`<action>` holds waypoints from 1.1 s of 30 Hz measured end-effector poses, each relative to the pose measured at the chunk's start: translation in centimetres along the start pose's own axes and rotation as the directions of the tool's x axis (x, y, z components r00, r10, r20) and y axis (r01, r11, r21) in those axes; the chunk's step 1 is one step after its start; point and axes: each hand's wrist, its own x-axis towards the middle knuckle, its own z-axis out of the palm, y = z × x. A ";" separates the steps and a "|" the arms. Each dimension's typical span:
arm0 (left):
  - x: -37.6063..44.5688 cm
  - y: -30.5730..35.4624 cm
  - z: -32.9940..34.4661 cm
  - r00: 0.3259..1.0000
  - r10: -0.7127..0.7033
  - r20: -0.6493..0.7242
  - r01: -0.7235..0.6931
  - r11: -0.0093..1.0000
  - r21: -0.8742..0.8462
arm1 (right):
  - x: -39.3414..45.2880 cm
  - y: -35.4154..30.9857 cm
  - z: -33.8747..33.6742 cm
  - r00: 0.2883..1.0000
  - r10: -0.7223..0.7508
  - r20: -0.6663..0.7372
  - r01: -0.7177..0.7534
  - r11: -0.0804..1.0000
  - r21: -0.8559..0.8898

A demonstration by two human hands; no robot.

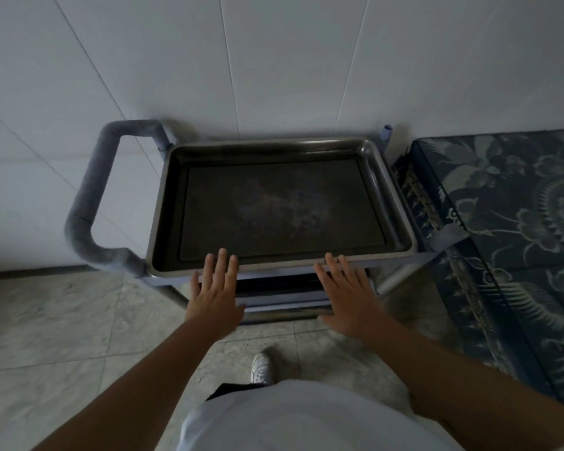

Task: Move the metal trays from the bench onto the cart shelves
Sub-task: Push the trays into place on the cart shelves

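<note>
Hands, left hand [214, 289] and right hand [347, 288], hover flat with fingers spread, holding nothing, just below the metal tray [277, 203] on the cart [88, 190] top shelf, frame centre. A careless nudge could slide it off.

The tray [368, 148] in the middle of the frame is shiny metal at its rim, dull and stained dark inside. The cart handle [85, 196] at the left looks soft, grey and matt. At right, patterned blue cloth [508, 203]. The floor [46, 320] is smooth stone-like tile.
</note>
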 end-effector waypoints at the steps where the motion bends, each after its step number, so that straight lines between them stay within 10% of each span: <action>1: -1.0 0.4 0.3 1.000 -0.019 0.012 0.019 1.000 -0.016 | -0.8 0.1 0.3 1.000 -0.006 0.015 0.006 1.000 -0.007; 18: -12.0 6.2 4.3 0.992 -0.012 0.124 0.022 0.996 -0.083 | -9.2 -1.8 5.9 0.982 -0.048 0.183 0.051 0.999 -0.011; 33: 0.0 0.7 19.2 0.971 0.138 0.195 -0.125 0.989 -0.078 | 4.7 -3.9 18.4 0.981 0.133 0.142 -0.137 0.990 0.020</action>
